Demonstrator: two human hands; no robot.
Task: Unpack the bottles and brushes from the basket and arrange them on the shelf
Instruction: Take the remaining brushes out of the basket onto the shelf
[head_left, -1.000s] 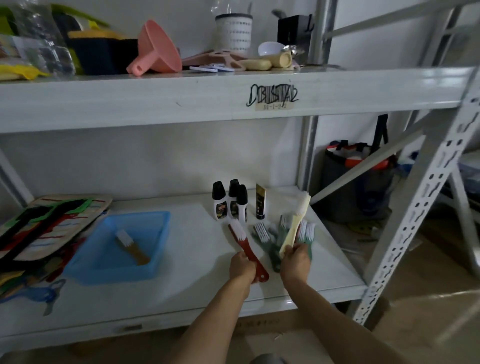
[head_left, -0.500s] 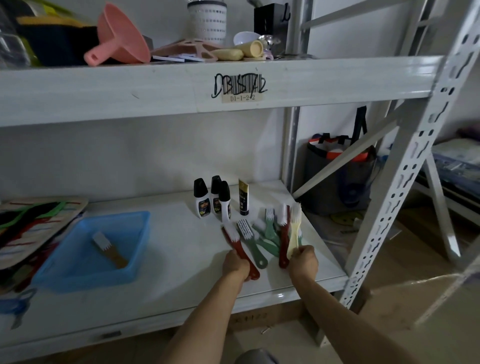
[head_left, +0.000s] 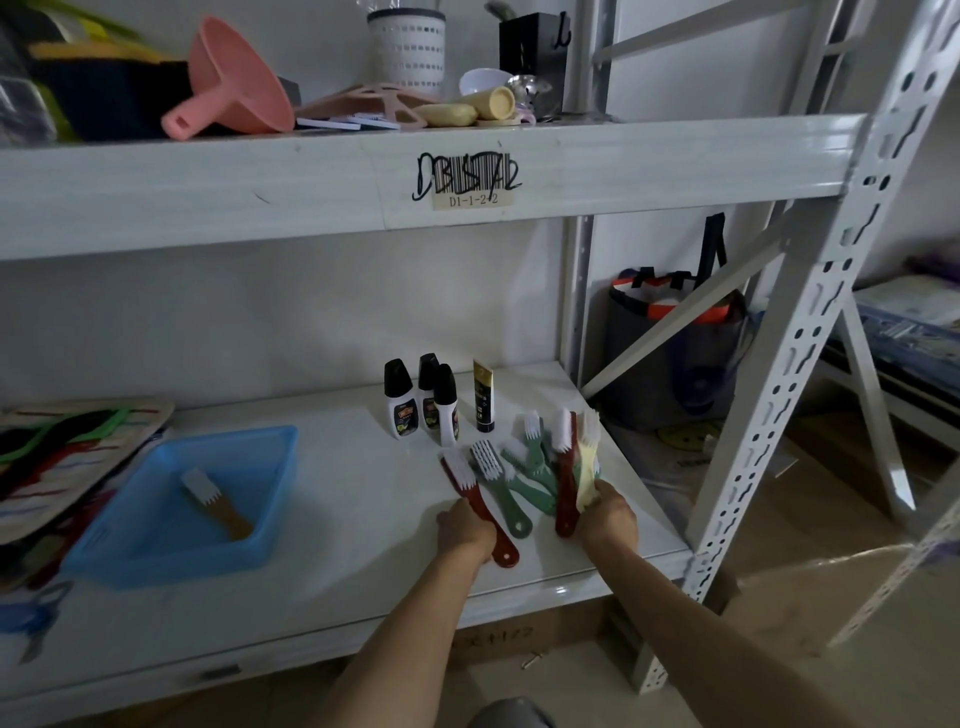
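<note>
On the white lower shelf (head_left: 322, 566) three black-capped white bottles (head_left: 401, 400) and a black-and-gold tube (head_left: 483, 396) stand upright near the back. In front of them several brushes lie fanned out, red, green and cream. My left hand (head_left: 465, 530) grips the handle of the leftmost red brush (head_left: 467, 486). My right hand (head_left: 608, 517) holds the handle of the cream brush (head_left: 588, 462), which rests beside another red brush (head_left: 566, 478). The blue basket (head_left: 130, 545) sits at the left with one wooden-handled brush (head_left: 215, 501) inside.
A woven striped mat (head_left: 62, 457) lies left of the basket and blue scissors (head_left: 31, 623) at the shelf's front left. The upper shelf holds a pink funnel (head_left: 234, 83) and clutter. A white perforated upright (head_left: 779, 389) stands at the right with a dark bag (head_left: 670, 364) behind it.
My right hand has lowered the cream brush from a raised tilt down flat among the other brushes. My left hand stays on the red brush handle. The camera has shifted right.
</note>
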